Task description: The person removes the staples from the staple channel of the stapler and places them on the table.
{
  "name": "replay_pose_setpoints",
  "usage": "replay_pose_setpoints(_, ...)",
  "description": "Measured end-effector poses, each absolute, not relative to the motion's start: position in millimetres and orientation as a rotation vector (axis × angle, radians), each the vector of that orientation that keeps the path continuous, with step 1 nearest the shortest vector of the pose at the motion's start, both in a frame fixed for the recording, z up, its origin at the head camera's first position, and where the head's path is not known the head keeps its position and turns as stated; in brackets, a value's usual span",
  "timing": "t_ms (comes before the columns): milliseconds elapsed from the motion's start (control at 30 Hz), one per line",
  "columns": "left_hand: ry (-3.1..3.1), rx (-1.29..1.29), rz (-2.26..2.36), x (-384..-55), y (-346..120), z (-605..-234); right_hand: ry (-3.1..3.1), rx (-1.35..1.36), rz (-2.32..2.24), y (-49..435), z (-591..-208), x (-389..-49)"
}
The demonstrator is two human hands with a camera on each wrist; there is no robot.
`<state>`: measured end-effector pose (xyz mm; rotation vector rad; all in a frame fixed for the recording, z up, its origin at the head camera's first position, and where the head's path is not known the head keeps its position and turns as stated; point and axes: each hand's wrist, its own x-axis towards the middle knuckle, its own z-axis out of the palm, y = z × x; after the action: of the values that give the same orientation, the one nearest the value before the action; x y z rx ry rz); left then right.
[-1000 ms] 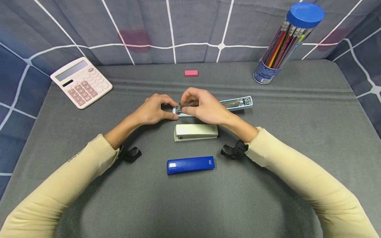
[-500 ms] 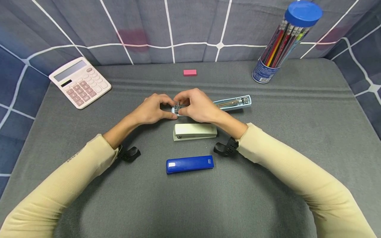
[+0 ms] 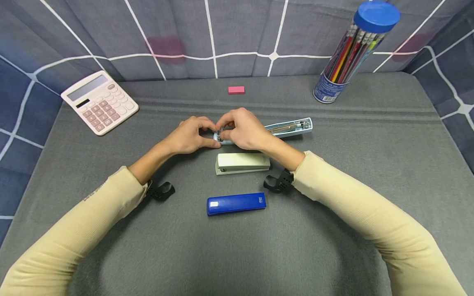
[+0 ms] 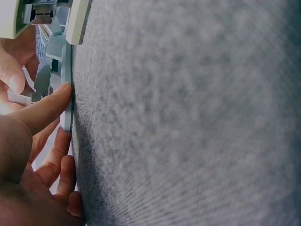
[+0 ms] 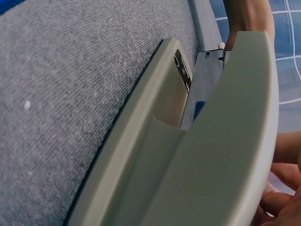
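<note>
A light blue stapler [image 3: 290, 128] lies opened out, its lid folded back to the right with springs and rods showing inside. My left hand [image 3: 189, 135] holds the left end of its base between thumb and fingers. In the left wrist view, the left thumb [image 4: 51, 106] presses the base's edge [image 4: 67, 110]. My right hand [image 3: 246, 129] has its thumb and fingertips pinched at the metal staple channel [image 4: 43, 80]; exactly what lies between those fingertips is hidden. Just in front of both hands is a pale green stapler [image 3: 242, 163], also large in the right wrist view, untouched.
Nearer the person lies a blue stapler [image 3: 236, 204]. A pink eraser [image 3: 236, 90] lies behind the hands. At the back left is a pink calculator [image 3: 100, 102]; at the back right, a tall tub of pencils [image 3: 342, 61]. A checked curtain [image 3: 244, 28] borders the grey table.
My right hand has slid a little left along the light blue stapler, closer to the left hand. The left hand keeps its place on the base. The view has shifted slightly.
</note>
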<state>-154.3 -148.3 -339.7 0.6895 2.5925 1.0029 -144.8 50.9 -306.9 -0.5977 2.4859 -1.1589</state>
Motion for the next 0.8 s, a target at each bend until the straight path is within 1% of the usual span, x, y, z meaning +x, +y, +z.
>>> replay_pose_setpoints(467, 2.585, 0.669, 0.988, -153.4, -148.7, -338.7, 2.438, -0.567, -1.239, 54.2, -306.9, -146.0)
replay_pose_setpoints(800, 2.589, 0.691, 0.991, -155.0, -149.4, -341.1, 2.474, -0.598, -1.481, 69.4, -293.3, -144.2)
